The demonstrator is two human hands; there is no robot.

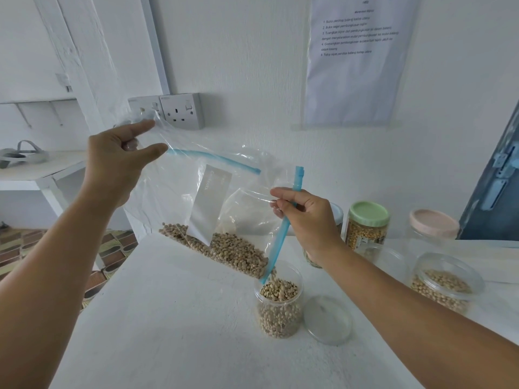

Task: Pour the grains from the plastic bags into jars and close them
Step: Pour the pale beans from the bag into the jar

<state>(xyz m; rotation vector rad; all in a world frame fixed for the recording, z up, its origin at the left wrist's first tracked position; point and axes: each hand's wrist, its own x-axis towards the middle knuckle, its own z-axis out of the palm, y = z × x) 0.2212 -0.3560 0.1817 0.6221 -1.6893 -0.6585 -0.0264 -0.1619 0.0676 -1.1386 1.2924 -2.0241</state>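
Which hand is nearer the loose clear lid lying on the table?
Right. The right hand grips the bag's blue strip above the lid; the left hand pinches the bag's far corner, up and leftward.

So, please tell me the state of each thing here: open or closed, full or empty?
Plastic bag: unzipped, tilted, some grains left.
Open jar: lid off, nearly full.
Clear lid: lying flat beside it.
Green-lid jar: closed, filled.
Pink-lid jar: closed, contents unclear.
Right jar: part filled.
Left hand: pinching the bag.
Right hand: gripping the zip edge.
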